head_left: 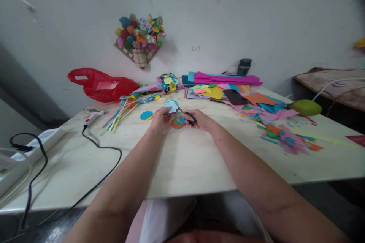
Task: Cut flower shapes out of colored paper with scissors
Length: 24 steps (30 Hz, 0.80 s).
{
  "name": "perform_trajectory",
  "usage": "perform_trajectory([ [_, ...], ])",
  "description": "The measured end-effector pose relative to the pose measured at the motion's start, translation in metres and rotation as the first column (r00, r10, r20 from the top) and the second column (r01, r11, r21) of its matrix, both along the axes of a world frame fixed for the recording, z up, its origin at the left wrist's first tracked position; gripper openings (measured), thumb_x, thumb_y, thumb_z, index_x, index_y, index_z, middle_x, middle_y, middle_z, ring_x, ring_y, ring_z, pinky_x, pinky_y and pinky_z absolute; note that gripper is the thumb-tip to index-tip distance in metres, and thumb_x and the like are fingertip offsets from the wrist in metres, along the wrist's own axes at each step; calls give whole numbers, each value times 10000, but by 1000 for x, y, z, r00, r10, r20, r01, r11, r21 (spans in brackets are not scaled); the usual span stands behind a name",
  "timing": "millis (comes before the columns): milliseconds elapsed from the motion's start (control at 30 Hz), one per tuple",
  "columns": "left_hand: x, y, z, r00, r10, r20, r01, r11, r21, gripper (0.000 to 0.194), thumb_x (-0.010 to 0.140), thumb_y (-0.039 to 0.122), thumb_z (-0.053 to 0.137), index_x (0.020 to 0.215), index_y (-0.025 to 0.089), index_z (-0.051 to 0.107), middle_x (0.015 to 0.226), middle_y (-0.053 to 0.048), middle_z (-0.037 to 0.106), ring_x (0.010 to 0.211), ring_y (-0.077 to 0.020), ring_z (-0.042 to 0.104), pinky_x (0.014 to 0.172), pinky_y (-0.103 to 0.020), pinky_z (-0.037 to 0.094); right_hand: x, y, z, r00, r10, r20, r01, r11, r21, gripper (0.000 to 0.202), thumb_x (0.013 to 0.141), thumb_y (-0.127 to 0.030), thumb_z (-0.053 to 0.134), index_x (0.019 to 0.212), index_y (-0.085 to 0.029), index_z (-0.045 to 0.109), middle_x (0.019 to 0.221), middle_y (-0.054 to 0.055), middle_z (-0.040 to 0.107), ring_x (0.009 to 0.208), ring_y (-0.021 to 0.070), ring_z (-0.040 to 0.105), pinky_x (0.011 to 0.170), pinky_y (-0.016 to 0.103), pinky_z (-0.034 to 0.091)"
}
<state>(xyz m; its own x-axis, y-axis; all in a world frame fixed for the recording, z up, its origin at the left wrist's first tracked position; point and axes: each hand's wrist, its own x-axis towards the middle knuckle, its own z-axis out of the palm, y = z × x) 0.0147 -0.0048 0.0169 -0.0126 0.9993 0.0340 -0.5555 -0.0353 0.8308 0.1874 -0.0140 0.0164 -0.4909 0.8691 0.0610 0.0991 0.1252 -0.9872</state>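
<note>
Near the middle of the table, my left hand [161,120] pinches a light blue paper flower [172,106] by its lower left edge. My right hand [199,120] is closed round the black handles of a pair of scissors [191,117], whose blades point up and left against the flower. Under the hands lie round paper pieces, among them an orange one [176,124]; the hands partly cover them. Left of my left hand, a blue scalloped paper flower [146,115] rests on a yellow one.
A glue gun [92,117] with a black cord and a power strip [37,146] are at the left. Paper strips [121,115] and a red plastic bag [104,85] lie behind. Paper scraps [288,136], a phone [234,97] and coloured sheets [225,79] spread across the right and back.
</note>
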Motion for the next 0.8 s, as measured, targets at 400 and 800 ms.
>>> perform_trajectory([
  [400,5,-8,5,999,-36,-27,36,999,-10,149,623,87,579,770,89,602,705,-82,668,666,-173,648,584,-243,539,-1,-3,2,999,-35,-41,35,999,19,376,710,-508,599,695,-139,531,535,-19,506,374,47,419,281,159,191],
  [800,4,-6,2,994,-102,-26,102,995,-7,98,617,86,617,703,102,573,645,-43,637,574,-132,613,586,-251,540,0,-3,3,997,-43,-65,44,999,10,391,700,-524,609,723,-140,538,562,-9,519,387,50,432,286,170,192],
])
